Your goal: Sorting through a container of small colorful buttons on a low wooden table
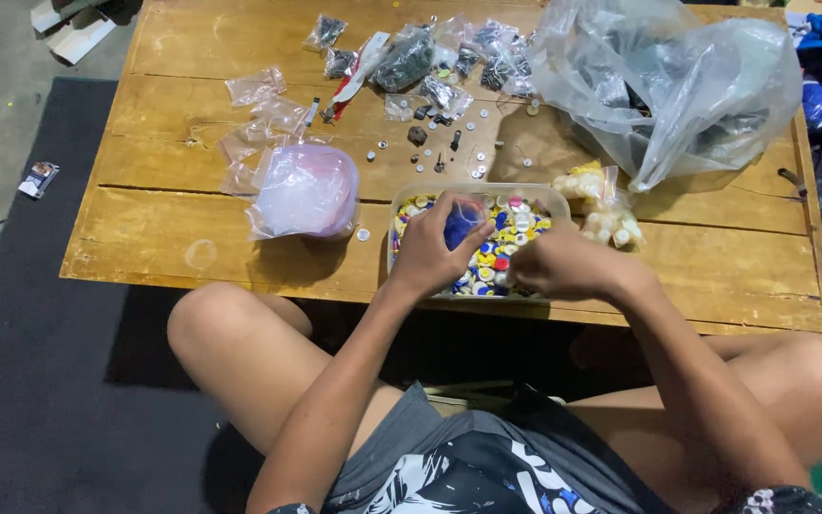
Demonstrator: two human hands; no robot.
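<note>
While the left hand gripped a blue bag over the tray of caps, its fingers were curled shut around it. The right hand pinched among caps just beside; what it held cannot be told. Best practice: keep the bag mouth upward, directly above the tray on the worktop. The bag's long axis appeared near upright.

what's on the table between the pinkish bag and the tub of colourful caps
In the head view, one small round cap lies on bare wood between the pinkish bag and the tub; nothing else shows there.
</note>
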